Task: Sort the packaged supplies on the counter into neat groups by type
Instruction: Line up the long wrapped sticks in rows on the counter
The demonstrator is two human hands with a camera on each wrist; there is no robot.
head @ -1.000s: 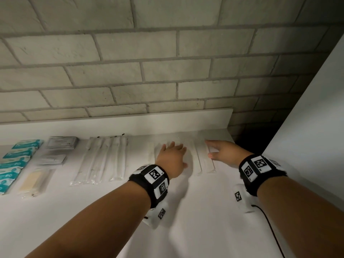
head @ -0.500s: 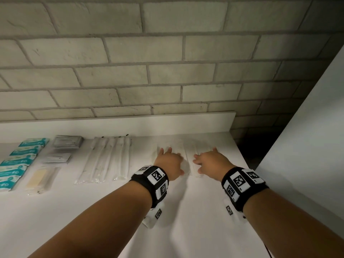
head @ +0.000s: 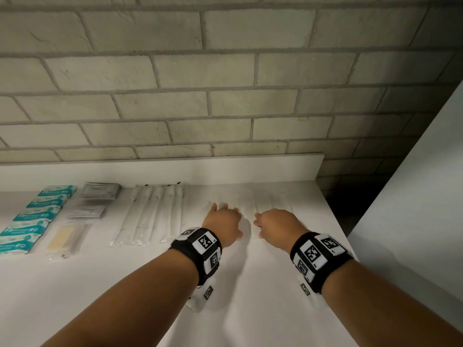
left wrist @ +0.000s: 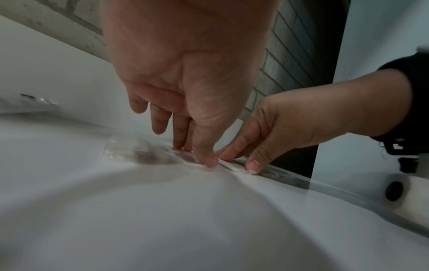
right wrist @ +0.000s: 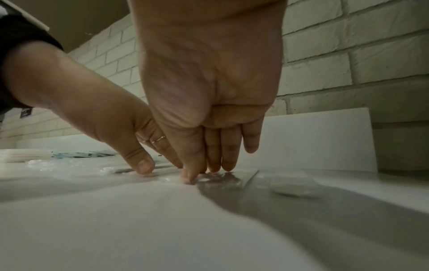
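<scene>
A row of clear flat packets [head: 248,204] with white contents lies at the back right of the white counter [head: 250,284]. My left hand [head: 221,220] rests on the left packets with straight fingers; its fingertips [left wrist: 210,161] press the plastic. My right hand [head: 274,221] lies beside it on the right packets [right wrist: 287,185], fingers [right wrist: 228,165] straight and touching the wrap. Neither hand holds anything. To the left lie long swab packets [head: 150,216], grey sachets [head: 100,191], a beige pad packet [head: 65,236] and teal packets [head: 32,219] in separate groups.
A brick wall [head: 225,83] and a low white backsplash [head: 175,169] close the back. The counter's right edge [head: 335,221] drops into a dark gap beside a tall white panel [head: 413,209]. Bare counter stretches toward me.
My right hand has slid left from the far-right packet and now lies close beside my left hand. The left hand has barely moved.
</scene>
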